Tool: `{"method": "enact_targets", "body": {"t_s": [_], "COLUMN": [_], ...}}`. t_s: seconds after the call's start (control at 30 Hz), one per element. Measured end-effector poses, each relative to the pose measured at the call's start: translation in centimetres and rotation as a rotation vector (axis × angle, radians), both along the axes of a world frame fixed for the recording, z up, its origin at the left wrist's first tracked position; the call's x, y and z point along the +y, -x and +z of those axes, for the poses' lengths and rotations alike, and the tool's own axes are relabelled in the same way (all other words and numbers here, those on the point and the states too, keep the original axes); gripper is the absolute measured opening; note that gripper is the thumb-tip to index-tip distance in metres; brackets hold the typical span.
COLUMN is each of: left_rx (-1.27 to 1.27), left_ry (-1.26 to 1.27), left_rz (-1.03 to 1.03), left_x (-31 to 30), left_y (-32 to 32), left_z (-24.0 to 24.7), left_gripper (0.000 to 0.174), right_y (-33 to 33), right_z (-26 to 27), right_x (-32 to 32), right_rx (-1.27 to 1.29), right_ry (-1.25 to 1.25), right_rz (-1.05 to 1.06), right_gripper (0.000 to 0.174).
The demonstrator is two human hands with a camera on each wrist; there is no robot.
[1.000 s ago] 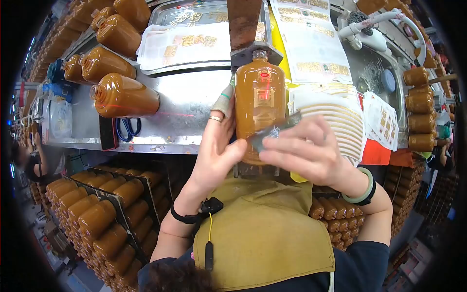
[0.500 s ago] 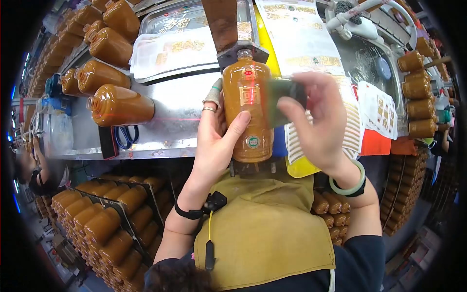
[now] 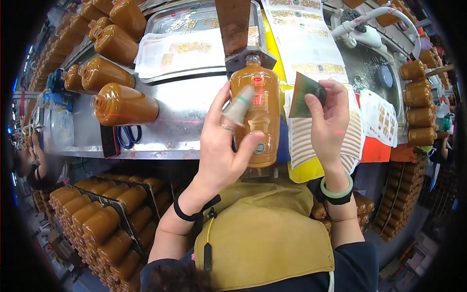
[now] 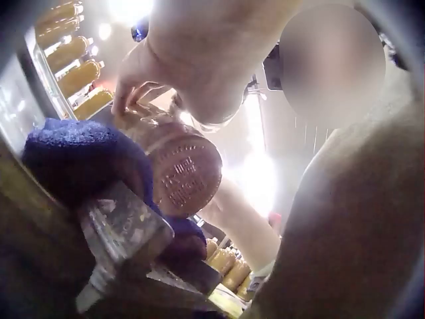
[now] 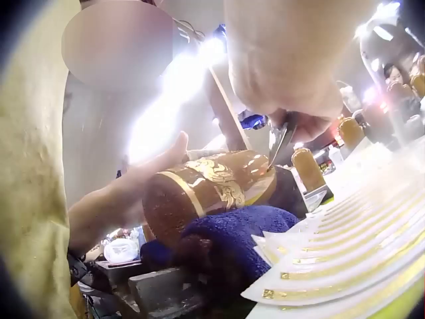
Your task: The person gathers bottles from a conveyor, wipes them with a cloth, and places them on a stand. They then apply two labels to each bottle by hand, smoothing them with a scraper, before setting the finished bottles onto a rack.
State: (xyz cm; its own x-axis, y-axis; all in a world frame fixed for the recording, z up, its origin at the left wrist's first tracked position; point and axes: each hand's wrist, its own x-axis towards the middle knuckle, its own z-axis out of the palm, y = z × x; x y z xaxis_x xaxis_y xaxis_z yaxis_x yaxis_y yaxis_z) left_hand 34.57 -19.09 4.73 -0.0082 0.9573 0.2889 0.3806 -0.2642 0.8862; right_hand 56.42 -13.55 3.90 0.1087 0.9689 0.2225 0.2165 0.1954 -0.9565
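An amber bottle (image 3: 267,131) lies in a stand, neck toward the metal bracket, bearing a red mark, gold decoration and a green round label. The left hand (image 3: 219,151) lies over its left side, a cloth-covered finger on the front and the thumb near the green label. To the right of the bottle the right hand (image 3: 331,117) pinches a dark, flat scraper-like sheet (image 3: 304,96), held apart from the bottle. In the left wrist view the bottle's embossed base (image 4: 187,176) faces the camera; the right wrist view shows gold bands round the bottle (image 5: 209,189), resting by blue padding (image 5: 242,236).
Fanned decal sheets (image 3: 323,138) lie right of the bottle, with more sheets (image 3: 311,44) behind. Several amber bottles (image 3: 126,104) stand or lie at left, near blue-handled scissors (image 3: 127,137). A metal tray (image 3: 160,22) is at the back, a sink (image 3: 372,63) at right.
The right hand has moved off the bottle to the right with the dark sheet. The left hand's covered finger has shifted from the bottle's left side onto its front.
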Motion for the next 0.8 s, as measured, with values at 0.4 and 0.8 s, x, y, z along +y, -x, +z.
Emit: {"method": "enact_targets", "body": {"t_s": [0.4,0.8], "left_rx": [0.317,0.291], "left_ry": [-0.089,-0.108], "left_rz": [-0.103,-0.211], "left_x": [2.2,6.6], "left_y": [2.6,3.3], "left_z": [-0.5,-0.5], "left_gripper": [0.065,0.056], "right_y": [0.6,2.5], "right_z": [0.6,3.8], "right_x": [0.4,2.7], "right_rx": [0.091,-0.193], "right_ry": [-0.012,-0.215], "right_rz": [0.049,0.085], "right_gripper": [0.035,0.028]}}
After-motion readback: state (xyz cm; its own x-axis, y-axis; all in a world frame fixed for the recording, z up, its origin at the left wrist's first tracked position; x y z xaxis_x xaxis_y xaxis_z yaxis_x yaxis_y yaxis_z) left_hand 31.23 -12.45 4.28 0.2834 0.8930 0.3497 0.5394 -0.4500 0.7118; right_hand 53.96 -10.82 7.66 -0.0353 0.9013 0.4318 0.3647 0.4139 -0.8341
